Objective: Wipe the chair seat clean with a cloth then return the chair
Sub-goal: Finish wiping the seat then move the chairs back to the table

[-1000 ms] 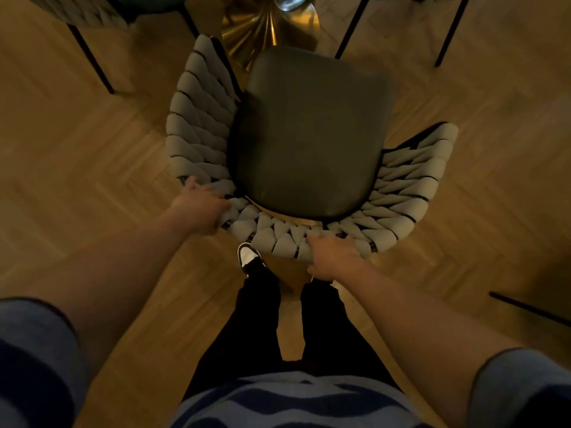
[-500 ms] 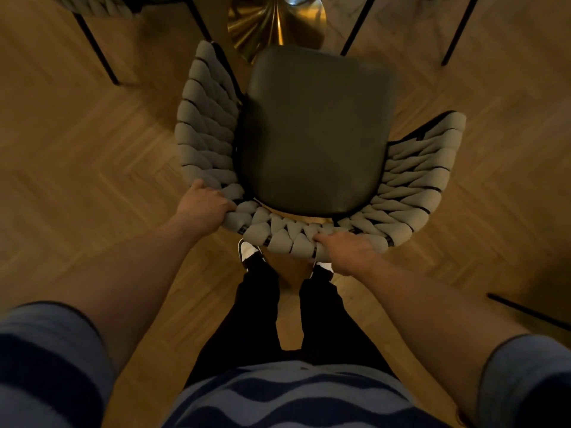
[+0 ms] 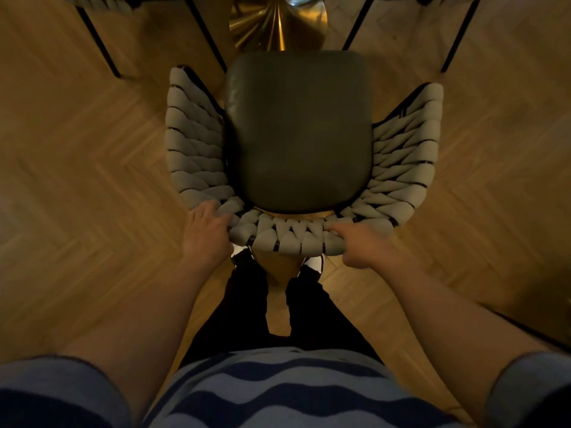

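Standing behind the chair (image 3: 296,149), on the herringbone wood floor (image 3: 77,180), facing a gold pedestal base (image 3: 278,23). Left hand (image 3: 205,234) curled round the woven grey backrest (image 3: 287,236) at its left rear corner, gripping it. Right hand (image 3: 363,245) clasping the same rim at the right rear, fingers folded over the top edge. Dark seat cushion (image 3: 298,131) bare, its front edge just beside the gold base. Black legs of other chairs (image 3: 95,35) to either side of that base. Striped top and dark trousers below.
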